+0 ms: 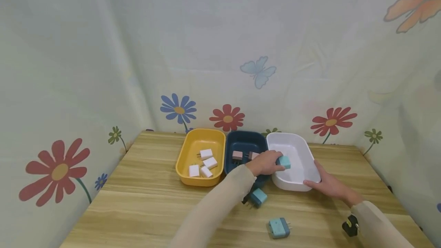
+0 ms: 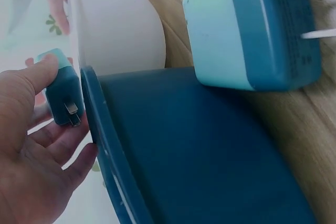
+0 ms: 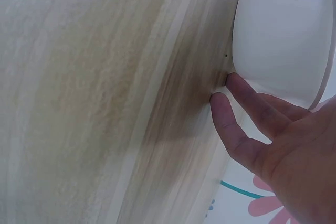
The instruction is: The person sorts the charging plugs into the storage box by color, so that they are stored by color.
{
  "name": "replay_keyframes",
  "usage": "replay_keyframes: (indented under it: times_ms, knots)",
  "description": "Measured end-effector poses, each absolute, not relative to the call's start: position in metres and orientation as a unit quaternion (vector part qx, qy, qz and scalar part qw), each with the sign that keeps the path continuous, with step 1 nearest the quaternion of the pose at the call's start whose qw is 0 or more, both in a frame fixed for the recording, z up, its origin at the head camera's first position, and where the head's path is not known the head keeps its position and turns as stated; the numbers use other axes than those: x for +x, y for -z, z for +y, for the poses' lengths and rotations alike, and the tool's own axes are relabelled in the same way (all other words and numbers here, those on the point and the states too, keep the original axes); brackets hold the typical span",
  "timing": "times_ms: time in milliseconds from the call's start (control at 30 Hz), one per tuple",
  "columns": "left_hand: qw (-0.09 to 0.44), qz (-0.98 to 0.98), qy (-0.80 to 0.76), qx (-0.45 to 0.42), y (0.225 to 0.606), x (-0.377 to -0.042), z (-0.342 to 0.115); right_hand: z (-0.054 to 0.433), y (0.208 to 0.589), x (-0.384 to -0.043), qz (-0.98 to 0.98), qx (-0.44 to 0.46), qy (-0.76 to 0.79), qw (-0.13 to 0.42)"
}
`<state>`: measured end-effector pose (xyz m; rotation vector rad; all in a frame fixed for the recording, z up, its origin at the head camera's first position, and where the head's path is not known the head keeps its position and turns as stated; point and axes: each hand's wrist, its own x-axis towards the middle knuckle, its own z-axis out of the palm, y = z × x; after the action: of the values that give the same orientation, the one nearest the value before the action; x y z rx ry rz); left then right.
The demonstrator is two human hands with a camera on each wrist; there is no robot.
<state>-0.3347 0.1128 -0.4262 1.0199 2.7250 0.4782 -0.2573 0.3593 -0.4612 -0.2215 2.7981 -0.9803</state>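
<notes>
My left hand (image 1: 266, 162) pinches a teal and dark-blue plug charger (image 1: 284, 162) between thumb and fingers. It holds the charger over the left side of the white tray (image 1: 301, 163); two metal prongs show in the left wrist view. My right hand (image 1: 330, 184) touches the right side of that tray with spread fingers, and in the right wrist view its fingertips (image 3: 223, 108) are low by the tray's base. Another two-tone charger (image 1: 258, 197) lies just in front of the navy tray (image 1: 244, 137), partly behind the left sleeve. A third teal charger (image 1: 279, 228) lies nearer me.
Left of the navy tray stands a yellow tray (image 1: 201, 181) with several white chargers (image 1: 209, 162). Pinkish chargers (image 1: 237, 155) lie in the navy tray. A black object (image 1: 350, 225) sits by my right sleeve on the wooden table (image 1: 144, 202). A flowered curtain (image 1: 206, 49) hangs behind.
</notes>
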Motion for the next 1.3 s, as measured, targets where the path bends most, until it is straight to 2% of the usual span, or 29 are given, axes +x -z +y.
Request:
replay_keyframes:
  times_ms: [600, 1000, 1300]
  knots:
    - [0.088, 0.920, -0.196, 0.327, 0.436, -0.341, 0.118, 0.366, 0.466, -0.254, 0.934, -0.080, 0.338, 0.083]
    - [0.081, 0.924, -0.263, 0.264, 0.441, -0.352, 0.125, 0.366, 0.468, -0.255, 0.934, -0.083, 0.339, 0.079]
    - [0.097, 0.924, -0.284, 0.235, 0.438, -0.354, 0.125, 0.364, 0.466, -0.253, 0.935, -0.079, 0.337, 0.079]
